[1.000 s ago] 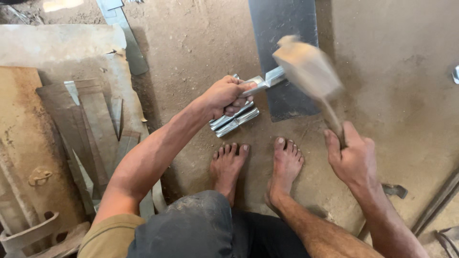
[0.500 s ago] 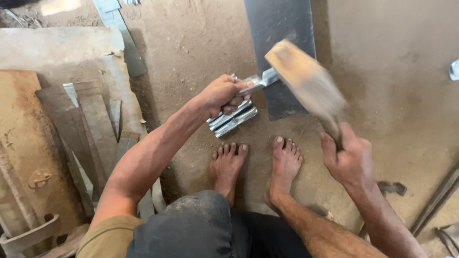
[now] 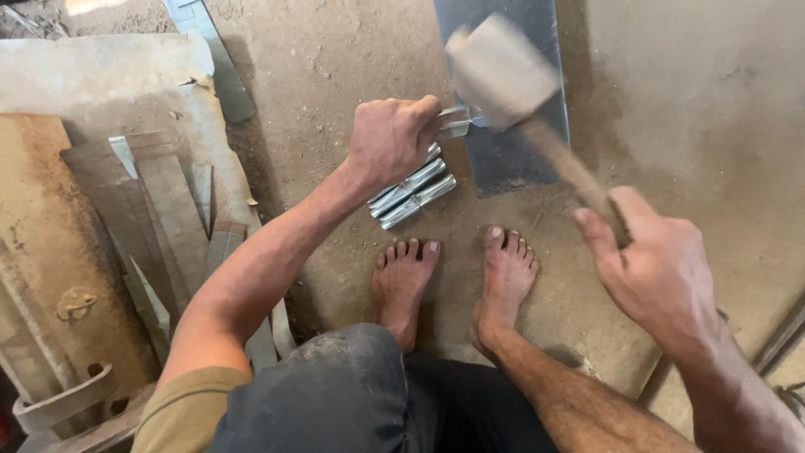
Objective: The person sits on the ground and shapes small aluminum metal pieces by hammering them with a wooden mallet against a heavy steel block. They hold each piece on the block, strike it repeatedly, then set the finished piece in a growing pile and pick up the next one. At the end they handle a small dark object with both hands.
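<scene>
My left hand [image 3: 387,139] grips a small folded sheet-metal piece [image 3: 454,122] and holds it against the near edge of a flat grey metal plate [image 3: 513,155] lying on the dirt floor. My right hand [image 3: 656,270] is closed around the handle of a wooden mallet [image 3: 501,70], whose blurred head hangs just above the piece and the plate. Under my left hand lies a small stack of shiny folded metal strips [image 3: 412,191]. My bare feet [image 3: 453,277] rest on the ground just below them.
Rusty metal sheets and cut strips [image 3: 126,210] are piled at the left. A long grey strip [image 3: 210,54] lies at the top left. Metal rods [image 3: 780,340] lie at the right edge. Sandy dirt floor [image 3: 688,101] lies all around.
The mallet head has swung left and down, from beside the plate's right part to just over the held piece. My left hand stays on the piece.
</scene>
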